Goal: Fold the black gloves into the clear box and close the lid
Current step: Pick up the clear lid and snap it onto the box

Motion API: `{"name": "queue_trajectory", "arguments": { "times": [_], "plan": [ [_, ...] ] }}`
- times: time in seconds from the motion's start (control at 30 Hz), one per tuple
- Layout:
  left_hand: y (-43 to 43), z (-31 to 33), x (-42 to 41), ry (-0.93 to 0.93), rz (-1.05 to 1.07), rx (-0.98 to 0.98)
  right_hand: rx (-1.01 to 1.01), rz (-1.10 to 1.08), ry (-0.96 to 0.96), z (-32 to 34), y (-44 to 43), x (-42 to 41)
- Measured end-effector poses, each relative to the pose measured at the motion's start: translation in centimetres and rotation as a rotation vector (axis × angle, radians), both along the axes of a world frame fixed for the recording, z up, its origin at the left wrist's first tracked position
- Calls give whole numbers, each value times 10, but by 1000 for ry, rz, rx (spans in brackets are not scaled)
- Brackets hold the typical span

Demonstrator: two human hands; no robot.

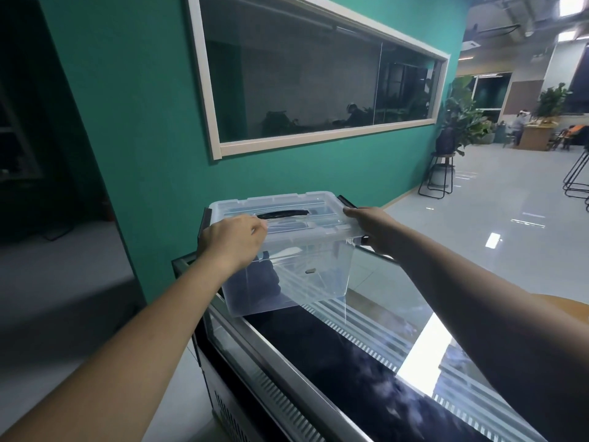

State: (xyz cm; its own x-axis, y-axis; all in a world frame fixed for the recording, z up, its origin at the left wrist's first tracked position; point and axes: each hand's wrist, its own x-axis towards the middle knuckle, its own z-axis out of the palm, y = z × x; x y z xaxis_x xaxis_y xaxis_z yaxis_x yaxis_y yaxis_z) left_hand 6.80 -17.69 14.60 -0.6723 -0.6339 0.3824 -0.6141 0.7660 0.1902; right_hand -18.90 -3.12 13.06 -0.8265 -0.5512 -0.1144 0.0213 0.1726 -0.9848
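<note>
Both hands sit on opposite ends of the lid [306, 231], which lies flat on top of the clear box [312, 279]. At the box's left end the left hand [232, 240] has its fingers curled down onto the lid's near edge, knuckles up, gripping that edge. The right hand [373, 228] clasps the right end: its thumb lies along the top of the lid, while the other fingers wrap down over the side and are mostly hidden. A black latch [347, 201] juts out just beyond the right thumb, and a second black latch [204, 223] stands at the outer side of the left hand; whether either is snapped shut cannot be told. Between the two hands, a black handle [283, 214] lies flat in the centre of the lid. Under the left hand, seen through the clear wall, the black gloves [258, 282] rest as a dark bundle in the left part of the box. Below both wrists the box stands on the far end of a glass-topped cabinet [334, 355] that runs back between the forearms. Beyond the hands rises a green wall [143, 122] with a long window [318, 74].
</note>
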Motion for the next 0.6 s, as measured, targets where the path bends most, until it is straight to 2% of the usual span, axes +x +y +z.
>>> {"name": "queue_trajectory", "arguments": {
  "times": [0.43,0.6],
  "plan": [
    [0,-1,1,17,-8,32,238,43,336,6,-5,0],
    [0,0,2,19,-11,47,275,38,373,8,-4,3]
  ]
}}
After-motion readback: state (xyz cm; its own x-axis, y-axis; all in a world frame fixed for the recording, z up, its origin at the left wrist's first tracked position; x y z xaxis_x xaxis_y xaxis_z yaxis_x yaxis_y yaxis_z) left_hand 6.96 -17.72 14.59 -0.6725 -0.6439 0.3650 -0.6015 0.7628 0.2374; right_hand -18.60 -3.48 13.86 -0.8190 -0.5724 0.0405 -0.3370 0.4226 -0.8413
